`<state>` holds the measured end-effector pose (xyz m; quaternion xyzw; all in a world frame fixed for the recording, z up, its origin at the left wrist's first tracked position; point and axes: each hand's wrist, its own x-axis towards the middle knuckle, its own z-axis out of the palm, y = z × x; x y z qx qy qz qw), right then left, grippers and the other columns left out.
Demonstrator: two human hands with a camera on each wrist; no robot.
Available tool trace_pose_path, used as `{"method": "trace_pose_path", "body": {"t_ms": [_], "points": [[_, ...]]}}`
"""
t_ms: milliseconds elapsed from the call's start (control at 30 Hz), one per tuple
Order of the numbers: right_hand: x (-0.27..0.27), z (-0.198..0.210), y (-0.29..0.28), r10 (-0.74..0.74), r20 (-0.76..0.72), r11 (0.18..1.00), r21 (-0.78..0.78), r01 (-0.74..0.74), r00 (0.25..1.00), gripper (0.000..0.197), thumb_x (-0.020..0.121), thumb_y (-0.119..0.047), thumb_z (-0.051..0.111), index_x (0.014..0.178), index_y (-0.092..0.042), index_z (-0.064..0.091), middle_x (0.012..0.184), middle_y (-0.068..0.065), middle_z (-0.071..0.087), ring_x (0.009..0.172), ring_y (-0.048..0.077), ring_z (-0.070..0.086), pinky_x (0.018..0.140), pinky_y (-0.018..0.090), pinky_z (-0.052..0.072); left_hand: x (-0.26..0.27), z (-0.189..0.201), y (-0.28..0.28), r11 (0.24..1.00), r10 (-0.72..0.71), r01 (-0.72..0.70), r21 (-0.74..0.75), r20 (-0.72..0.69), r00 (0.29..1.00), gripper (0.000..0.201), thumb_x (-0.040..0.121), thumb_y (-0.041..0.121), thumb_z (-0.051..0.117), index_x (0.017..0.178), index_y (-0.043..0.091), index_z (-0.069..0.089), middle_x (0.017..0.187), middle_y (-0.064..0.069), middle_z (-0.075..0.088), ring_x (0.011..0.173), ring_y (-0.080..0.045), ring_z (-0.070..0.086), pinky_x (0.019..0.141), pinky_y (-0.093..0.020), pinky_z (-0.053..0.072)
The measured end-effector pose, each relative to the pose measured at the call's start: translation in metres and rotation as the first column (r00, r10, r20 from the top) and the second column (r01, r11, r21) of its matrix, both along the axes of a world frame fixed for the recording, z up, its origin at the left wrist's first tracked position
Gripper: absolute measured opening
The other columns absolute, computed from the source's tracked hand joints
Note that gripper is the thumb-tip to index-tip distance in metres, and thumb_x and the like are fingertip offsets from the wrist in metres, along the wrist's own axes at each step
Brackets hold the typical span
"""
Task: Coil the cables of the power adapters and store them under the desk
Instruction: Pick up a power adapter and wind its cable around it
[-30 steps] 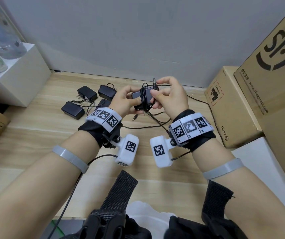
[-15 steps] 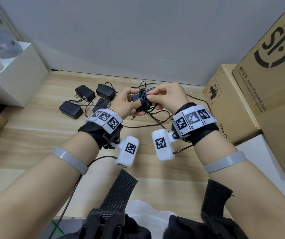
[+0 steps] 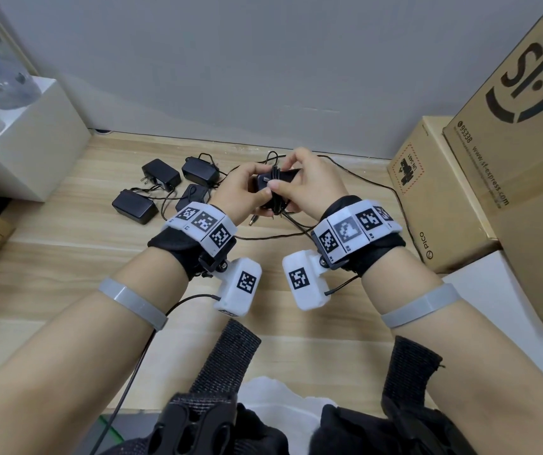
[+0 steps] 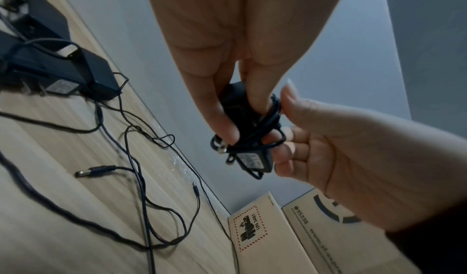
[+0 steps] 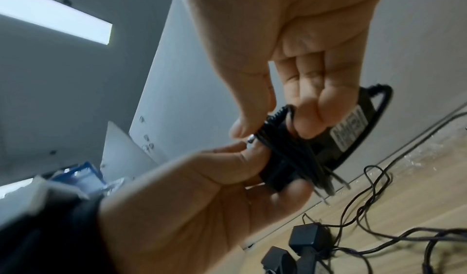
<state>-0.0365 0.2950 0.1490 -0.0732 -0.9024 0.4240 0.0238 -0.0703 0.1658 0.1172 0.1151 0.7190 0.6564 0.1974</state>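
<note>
slack is the risk we see: our left hand (image 3: 242,188) grips the adapter (image 3: 265,182) above the bench (image 3: 66,257), our right hand (image 3: 309,188) pinches its wound cable (image 3: 276,192); if that pinch loosens, the turns spring off. beyond, loose cables (image 3: 296,236) may snag; boxes (image 3: 434,198) hem in the right.

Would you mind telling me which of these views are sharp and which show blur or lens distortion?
Head view: evenly lit and sharp, though the wide lens bends the cardboard boxes at the edge. Left wrist view: the held adapter is fairly clear, the adapters on the floor smeared. Right wrist view: soft throughout, the left hand blurred.
</note>
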Motion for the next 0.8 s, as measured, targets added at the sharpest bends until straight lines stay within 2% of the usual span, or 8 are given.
{"method": "trace_pose_path", "body": {"t_ms": [67,167,300,467,567,600,667,800], "points": [[0.000,0.001,-0.002,0.025,0.030,0.992,0.119,-0.029,0.999,0.038,0.076,-0.034,0.071,0.094,-0.021,0.040,0.069,-0.007,0.053,0.070,0.024,0.057,0.066,0.034,0.047,-0.001,0.000,0.000,0.995,-0.036,0.031,-0.090,-0.056,0.998,0.040,0.088,-0.008,0.050,0.126,0.003,0.044,0.110,-0.013,0.053,0.091,-0.025,0.059,0.064,-0.026,0.059],[0.001,0.001,-0.006,0.107,0.059,0.953,0.279,-0.120,0.992,0.034,0.082,-0.033,0.065,0.103,-0.019,0.040,0.088,-0.003,0.057,0.080,0.021,0.049,0.068,0.028,0.032,0.000,0.001,0.001,0.982,-0.064,0.039,-0.183,-0.129,0.990,0.041,0.085,-0.008,0.053,0.123,0.008,0.048,0.112,-0.014,0.056,0.091,-0.026,0.061,0.072,-0.038,0.059],[0.003,-0.003,-0.015,0.155,0.102,0.926,0.332,-0.180,0.983,0.025,0.090,-0.020,0.053,0.110,-0.012,0.040,0.097,0.010,0.058,0.082,0.027,0.049,0.069,0.030,0.033,0.001,0.002,0.000,0.928,-0.104,-0.011,-0.373,-0.289,0.952,0.032,0.085,-0.004,0.054,0.116,0.005,0.051,0.096,-0.007,0.056,0.073,-0.016,0.055,0.057,-0.007,0.048],[0.003,-0.001,-0.020,0.116,0.137,0.922,0.354,-0.158,0.984,0.021,0.093,-0.017,0.045,0.110,-0.007,0.040,0.102,0.015,0.059,0.091,0.031,0.055,0.071,0.033,0.039,0.001,-0.002,0.000,0.949,-0.064,-0.006,-0.315,-0.212,0.975,0.033,0.083,-0.008,0.054,0.112,0.006,0.054,0.088,-0.003,0.056,0.065,-0.010,0.058,0.054,-0.015,0.054],[0.004,-0.002,-0.023,0.125,0.177,0.905,0.382,-0.186,0.976,0.007,0.093,-0.017,0.044,0.100,-0.017,0.040,0.107,0.012,0.059,0.100,0.032,0.054,0.074,0.033,0.038,-0.001,-0.008,0.000,0.951,-0.061,0.007,-0.309,-0.165,0.984,0.032,0.083,-0.010,0.053,0.112,0.004,0.053,0.090,-0.009,0.058,0.067,-0.012,0.060,0.056,-0.019,0.056],[0.005,-0.002,-0.023,0.118,0.182,0.902,0.392,-0.182,0.976,0.007,0.093,-0.017,0.045,0.099,-0.020,0.042,0.109,0.009,0.059,0.101,0.031,0.054,0.075,0.033,0.039,-0.001,-0.009,0.000,0.947,-0.057,0.003,-0.320,-0.160,0.985,0.031,0.083,-0.010,0.052,0.111,0.003,0.053,0.089,-0.008,0.057,0.067,-0.010,0.059,0.054,-0.016,0.055],[0.007,-0.004,-0.024,0.096,0.176,0.891,0.424,-0.163,0.980,0.014,0.092,-0.018,0.045,0.104,-0.025,0.047,0.108,0.003,0.061,0.099,0.028,0.055,0.076,0.034,0.041,0.000,-0.011,0.000,0.936,-0.049,-0.016,-0.350,-0.175,0.983,0.026,0.084,-0.010,0.051,0.104,0.007,0.052,0.079,-0.001,0.053,0.065,-0.006,0.053,0.050,-0.008,0.048],[0.012,-0.008,-0.027,0.047,0.153,0.876,0.468,-0.115,0.987,0.020,0.092,-0.016,0.045,0.105,-0.030,0.049,0.104,0.003,0.061,0.087,0.027,0.051,0.071,0.033,0.037,0.001,-0.011,0.002,0.934,-0.040,-0.031,-0.355,-0.191,0.981,0.021,0.085,-0.006,0.053,0.093,0.013,0.049,0.074,0.003,0.048,0.066,-0.010,0.050,0.052,-0.012,0.048]]}}
